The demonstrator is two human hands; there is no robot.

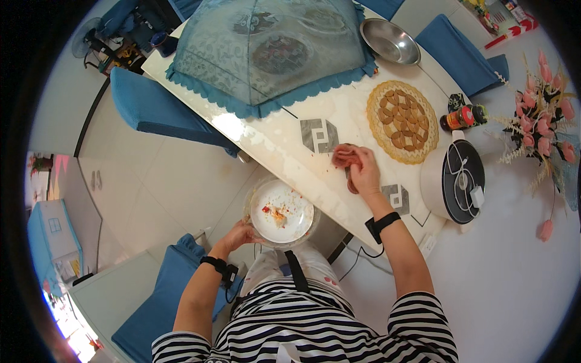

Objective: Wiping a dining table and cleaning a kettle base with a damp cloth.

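My left hand (240, 233) grips the rim of a glass bowl (248, 199), which is held just below the edge of the white table (272, 140). In this bowl sits a white plate (295, 227) bearing food scraps (278, 216). On the tabletop my right hand (365, 172) is closed on a bunched reddish-pink cloth (347, 156), part of which hangs out under the fingers. Small crumbs lie on the surface near the cloth. A round woven placemat (403, 122) lies beyond my right hand.
A blue mesh food cover (268, 97) stands over dishes at the far side. Near it is a steel basin (390, 41). To the right are a jar (458, 118), a white appliance (433, 181) with a coiled cable, and pink flowers (542, 122). Blue-covered chairs (163, 109) flank the table.
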